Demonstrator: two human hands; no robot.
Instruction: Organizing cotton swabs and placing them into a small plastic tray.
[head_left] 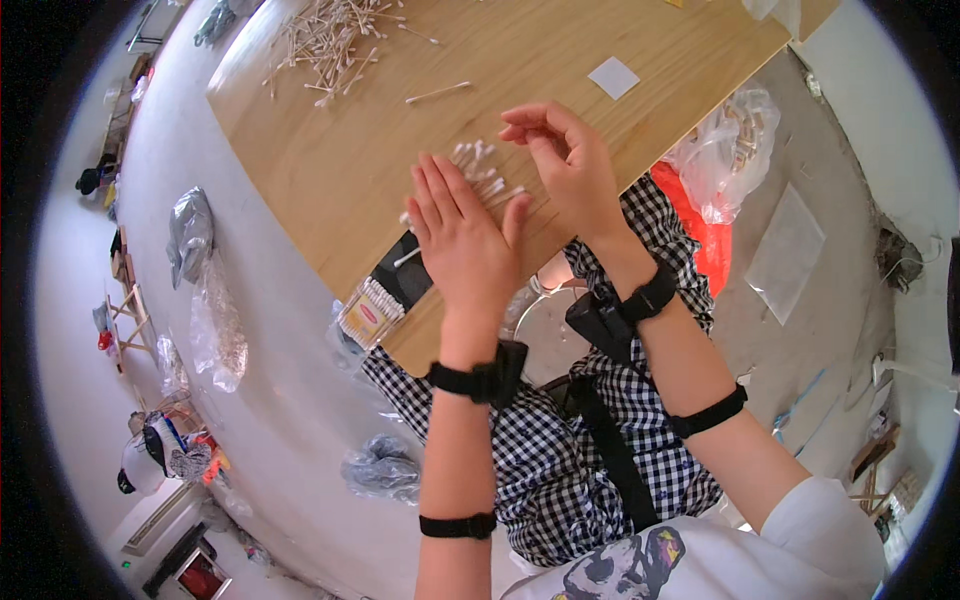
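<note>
My left hand (pixel 462 245) lies flat with its fingers stretched out, over a small group of cotton swabs (pixel 482 172) on the table. Some of those swabs are hidden beneath it. To its right hovers my right hand (pixel 578 175), fingers loosely curled with a gap to the thumb, and nothing shows between them. Left of my left wrist, a pack of cotton swabs (pixel 370 312) with a yellow and pink label sits at the table corner. A black pad (pixel 405 275) lies between the pack and my left hand, with one swab across it.
A large heap of loose cotton swabs (pixel 335 45) covers the far left of the wooden table (pixel 530 60). One single swab (pixel 438 92) and a white paper square (pixel 613 77) lie farther back. Clear plastic bags (pixel 735 150) hang by the right table edge, above something red.
</note>
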